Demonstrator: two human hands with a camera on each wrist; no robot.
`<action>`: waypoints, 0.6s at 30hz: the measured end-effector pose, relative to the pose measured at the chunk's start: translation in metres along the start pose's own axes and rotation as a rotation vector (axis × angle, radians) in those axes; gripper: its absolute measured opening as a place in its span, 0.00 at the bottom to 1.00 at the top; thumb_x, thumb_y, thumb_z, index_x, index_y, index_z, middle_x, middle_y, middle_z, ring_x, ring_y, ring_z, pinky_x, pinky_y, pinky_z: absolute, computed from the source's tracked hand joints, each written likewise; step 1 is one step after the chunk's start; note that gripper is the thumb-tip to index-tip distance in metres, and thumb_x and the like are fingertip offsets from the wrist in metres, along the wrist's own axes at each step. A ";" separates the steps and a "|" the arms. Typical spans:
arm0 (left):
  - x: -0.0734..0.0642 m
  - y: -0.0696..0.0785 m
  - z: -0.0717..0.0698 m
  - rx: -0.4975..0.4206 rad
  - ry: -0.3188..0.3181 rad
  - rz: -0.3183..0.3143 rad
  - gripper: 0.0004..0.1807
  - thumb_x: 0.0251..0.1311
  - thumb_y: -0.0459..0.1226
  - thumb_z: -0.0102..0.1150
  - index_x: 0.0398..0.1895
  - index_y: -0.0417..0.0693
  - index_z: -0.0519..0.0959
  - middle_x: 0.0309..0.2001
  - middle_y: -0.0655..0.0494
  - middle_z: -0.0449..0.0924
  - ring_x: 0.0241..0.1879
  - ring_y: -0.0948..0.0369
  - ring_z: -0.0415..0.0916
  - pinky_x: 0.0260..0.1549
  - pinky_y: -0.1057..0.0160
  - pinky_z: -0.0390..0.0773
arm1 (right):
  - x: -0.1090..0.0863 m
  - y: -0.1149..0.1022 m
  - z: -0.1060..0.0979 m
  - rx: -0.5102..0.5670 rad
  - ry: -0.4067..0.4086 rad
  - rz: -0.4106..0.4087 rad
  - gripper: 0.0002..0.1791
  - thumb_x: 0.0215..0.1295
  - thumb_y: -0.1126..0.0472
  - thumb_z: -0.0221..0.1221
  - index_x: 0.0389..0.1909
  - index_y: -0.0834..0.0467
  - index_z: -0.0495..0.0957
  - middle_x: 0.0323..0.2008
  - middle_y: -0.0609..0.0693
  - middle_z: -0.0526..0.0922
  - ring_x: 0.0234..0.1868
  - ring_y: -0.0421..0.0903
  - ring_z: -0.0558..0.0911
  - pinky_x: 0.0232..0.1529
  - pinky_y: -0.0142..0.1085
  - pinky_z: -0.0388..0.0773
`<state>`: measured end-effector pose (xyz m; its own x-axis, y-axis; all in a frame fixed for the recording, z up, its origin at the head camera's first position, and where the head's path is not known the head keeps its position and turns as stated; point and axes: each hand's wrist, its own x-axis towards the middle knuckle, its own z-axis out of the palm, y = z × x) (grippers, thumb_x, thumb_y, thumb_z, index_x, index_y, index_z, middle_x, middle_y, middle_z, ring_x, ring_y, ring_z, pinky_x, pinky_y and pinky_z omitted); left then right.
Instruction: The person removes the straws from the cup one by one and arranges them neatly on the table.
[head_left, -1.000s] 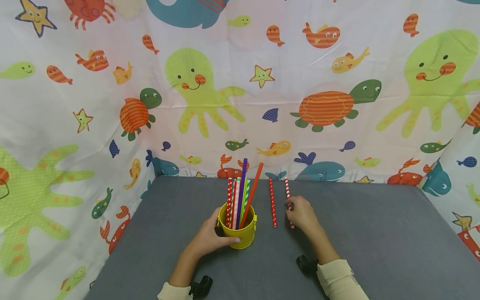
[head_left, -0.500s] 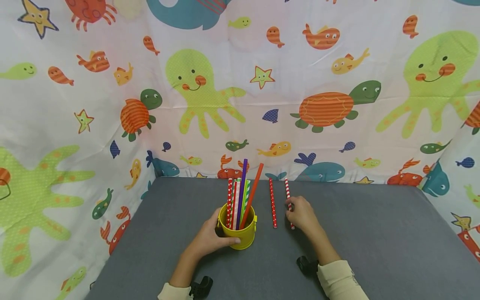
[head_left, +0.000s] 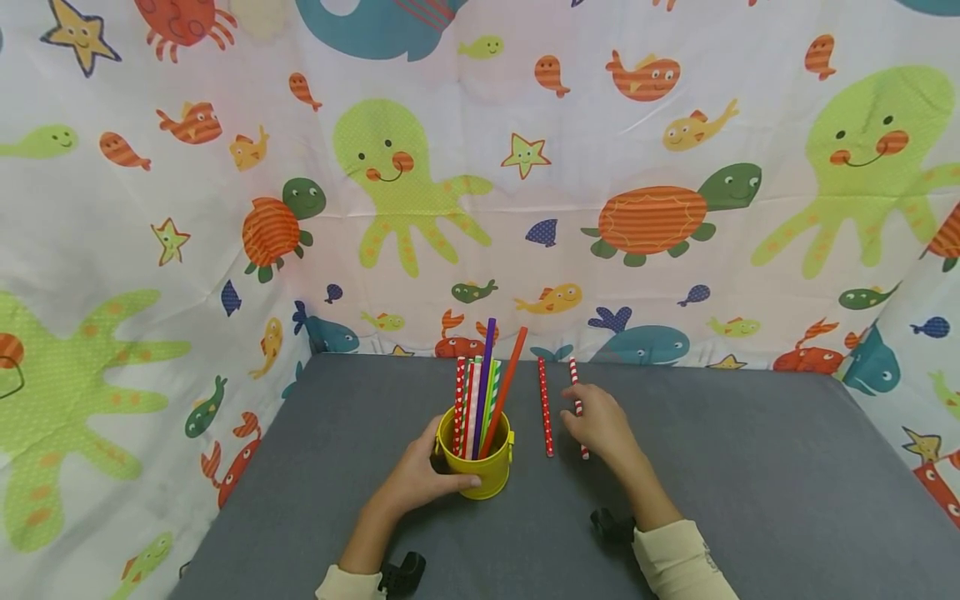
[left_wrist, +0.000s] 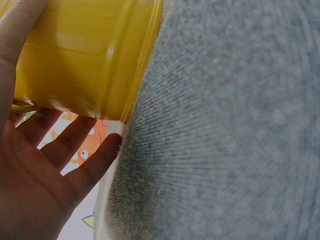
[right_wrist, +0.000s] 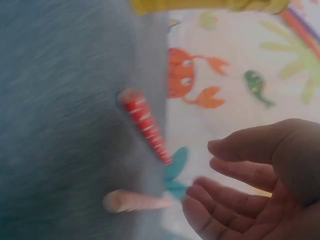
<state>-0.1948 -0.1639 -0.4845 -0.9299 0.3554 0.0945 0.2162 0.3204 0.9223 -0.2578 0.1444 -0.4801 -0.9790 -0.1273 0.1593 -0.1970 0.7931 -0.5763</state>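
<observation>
My left hand (head_left: 417,477) holds a small yellow bucket (head_left: 491,479), thumb across its near side and fingers round the left. In the left wrist view the bucket (left_wrist: 75,60) stands between thumb and fingers. Several straws rise from it, among them a purple straw (head_left: 487,367) and an orange straw (head_left: 509,371). To its right a red straw with white dots (head_left: 545,408) lies on the table. Beside that lies a red-and-white striped straw (head_left: 574,372), partly hidden under my right hand (head_left: 597,423). The right wrist view shows that hand (right_wrist: 250,185) with fingers parted and nothing between them.
A grey cloth-covered table (head_left: 735,467) spreads beneath everything. Behind it and at both sides hangs a white curtain (head_left: 465,108) printed with sea animals. Each wrist wears a black camera, one (head_left: 403,573) on the left and one (head_left: 613,528) on the right.
My right fingers have let go of the striped straw, spread apart and lifted slightly to the left. That straw stays on the table. The left hand and bucket have not moved.
</observation>
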 end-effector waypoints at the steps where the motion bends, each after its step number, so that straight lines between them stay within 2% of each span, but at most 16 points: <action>1: 0.000 0.000 0.000 0.000 -0.002 0.001 0.53 0.46 0.43 0.81 0.75 0.53 0.60 0.62 0.62 0.73 0.57 0.61 0.72 0.63 0.47 0.67 | -0.001 -0.005 -0.002 0.017 -0.006 -0.004 0.17 0.61 0.64 0.66 0.50 0.64 0.83 0.46 0.59 0.84 0.46 0.57 0.82 0.48 0.55 0.78; 7: 0.000 0.001 0.000 0.003 -0.003 0.017 0.53 0.46 0.41 0.81 0.75 0.52 0.60 0.61 0.62 0.74 0.57 0.61 0.73 0.63 0.48 0.69 | -0.009 -0.039 -0.019 0.111 -0.018 -0.038 0.14 0.64 0.62 0.66 0.50 0.58 0.84 0.42 0.50 0.86 0.38 0.48 0.82 0.38 0.44 0.82; 12: 0.000 0.000 0.002 0.014 0.013 0.021 0.53 0.46 0.42 0.82 0.74 0.51 0.60 0.62 0.60 0.74 0.57 0.60 0.73 0.63 0.46 0.67 | -0.013 -0.064 -0.030 0.198 -0.002 -0.167 0.12 0.65 0.63 0.66 0.49 0.58 0.84 0.37 0.47 0.85 0.29 0.44 0.79 0.30 0.38 0.78; 18: 0.000 -0.001 0.003 0.019 0.018 0.029 0.52 0.46 0.41 0.81 0.74 0.50 0.60 0.62 0.60 0.74 0.57 0.60 0.73 0.63 0.46 0.68 | -0.010 -0.084 -0.032 0.266 0.013 -0.316 0.15 0.67 0.63 0.65 0.54 0.57 0.81 0.28 0.42 0.80 0.23 0.41 0.74 0.27 0.36 0.76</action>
<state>-0.1944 -0.1619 -0.4867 -0.9285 0.3487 0.1278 0.2484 0.3274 0.9116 -0.2303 0.0980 -0.4077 -0.8675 -0.3310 0.3713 -0.4966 0.5340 -0.6843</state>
